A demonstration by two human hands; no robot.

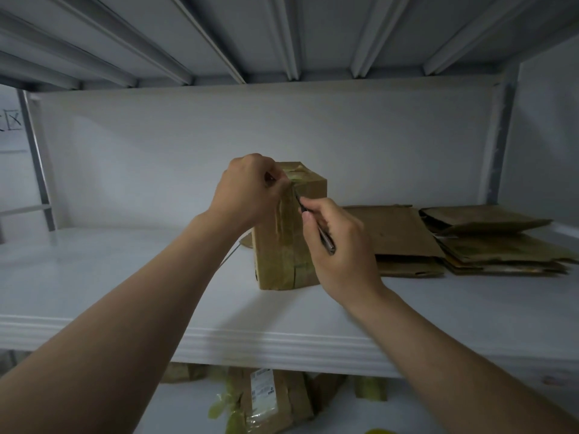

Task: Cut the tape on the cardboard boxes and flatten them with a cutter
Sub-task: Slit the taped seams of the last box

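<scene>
One cardboard box (279, 261) stands upright on the white shelf (125, 277), near the middle and set back from the front edge. Strips of glossy tape (286, 227) run down its near face and over its top.

Both hands are on it. The left hand (247, 189) is at the box's upper left corner with its fingers curled tight and the knuckles facing the camera. It grips the box at the top edge; whether it also pinches a loose bit of tape there cannot be told. The right hand (341, 249) holds one cutter (326, 241) the way one holds a pen, with fingers and thumb closed round the slim metal handle. The dark blade end points up and to the left and meets the taped seam just below the box's top edge, right beside the left hand's fingertips.

To the right of the box lie two piles of flattened cardboard on the same shelf. The nearer pile (398, 233) sits just behind the right hand, and the farther pile (495, 245), made of several sheets, lies beside it towards the shelf's right end.

On the lower shelf (188, 402) lie several more taped parcels (266, 399), one with a white printed label; their exact number cannot be made out. The ribbed underside of a third shelf (282, 32) spans the top.
</scene>
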